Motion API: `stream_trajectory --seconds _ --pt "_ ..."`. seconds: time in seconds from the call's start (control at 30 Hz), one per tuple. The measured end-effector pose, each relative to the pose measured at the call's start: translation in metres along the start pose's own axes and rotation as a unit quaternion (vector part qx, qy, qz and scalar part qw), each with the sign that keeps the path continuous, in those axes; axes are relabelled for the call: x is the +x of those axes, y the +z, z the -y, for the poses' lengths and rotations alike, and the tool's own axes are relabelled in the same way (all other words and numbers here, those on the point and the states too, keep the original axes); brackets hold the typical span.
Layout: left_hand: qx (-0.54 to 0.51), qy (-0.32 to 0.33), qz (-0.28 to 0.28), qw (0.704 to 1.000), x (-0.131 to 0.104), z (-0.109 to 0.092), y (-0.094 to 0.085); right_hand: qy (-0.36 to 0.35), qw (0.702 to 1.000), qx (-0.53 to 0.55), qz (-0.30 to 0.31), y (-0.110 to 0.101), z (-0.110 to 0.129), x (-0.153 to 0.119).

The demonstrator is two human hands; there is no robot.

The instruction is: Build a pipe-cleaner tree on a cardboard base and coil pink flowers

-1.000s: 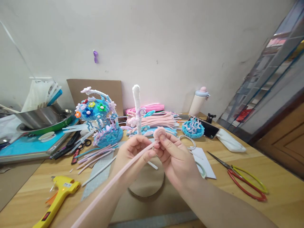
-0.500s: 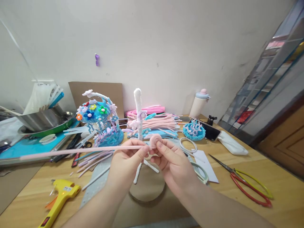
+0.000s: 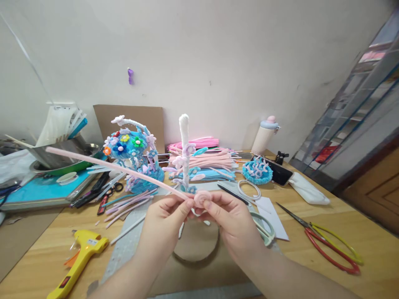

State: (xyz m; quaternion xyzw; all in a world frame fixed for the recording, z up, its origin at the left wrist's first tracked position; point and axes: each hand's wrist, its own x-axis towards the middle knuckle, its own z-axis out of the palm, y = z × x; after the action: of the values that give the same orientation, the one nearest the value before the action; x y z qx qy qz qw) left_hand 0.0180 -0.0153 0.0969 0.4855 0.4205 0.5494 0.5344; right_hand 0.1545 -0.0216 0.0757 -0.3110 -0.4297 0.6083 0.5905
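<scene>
A pale pink pipe cleaner [image 3: 124,169] slants up to the left from my left hand [image 3: 166,220], whose thumb and fingers pinch it near its coiled end. That end is a flat pink spiral [image 3: 202,199], held between the thumb and fingers of my right hand [image 3: 232,218]. Both hands nearly touch at the middle. Just behind them stands a white wrapped stem [image 3: 184,137] with lilac flowers and blue leaves. Its base is partly hidden by my hands, above a cardboard ring [image 3: 196,262].
A yellow glue gun [image 3: 81,257] lies at the left front, red-and-yellow scissors [image 3: 330,245] at the right. Behind are pipe cleaner bundles [image 3: 202,160], a flowered blue piece [image 3: 129,145], a blue dish-like piece [image 3: 257,170], a phone [image 3: 282,173] and a bottle [image 3: 263,137].
The free end of the pink pipe cleaner has swung upward, from nearly level to slanting. The spiral and both hands sit slightly lower, and the spiral now faces the camera more.
</scene>
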Motion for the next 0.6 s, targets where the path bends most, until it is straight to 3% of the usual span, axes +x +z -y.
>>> stream_trajectory --seconds 0.2,0.37,0.6 --pt "0.062 -0.092 0.028 0.993 -0.019 0.038 -0.016 0.101 0.994 -0.031 -0.023 -0.019 -0.037 -0.013" --pt "0.079 -0.101 0.018 0.992 -0.022 0.072 -0.027 0.158 0.986 -0.024 -0.042 -0.025 -0.057 -0.016" --pt "0.062 -0.121 0.008 0.991 -0.022 0.079 -0.031 0.188 0.981 -0.006 -0.056 -0.026 -0.062 -0.015"
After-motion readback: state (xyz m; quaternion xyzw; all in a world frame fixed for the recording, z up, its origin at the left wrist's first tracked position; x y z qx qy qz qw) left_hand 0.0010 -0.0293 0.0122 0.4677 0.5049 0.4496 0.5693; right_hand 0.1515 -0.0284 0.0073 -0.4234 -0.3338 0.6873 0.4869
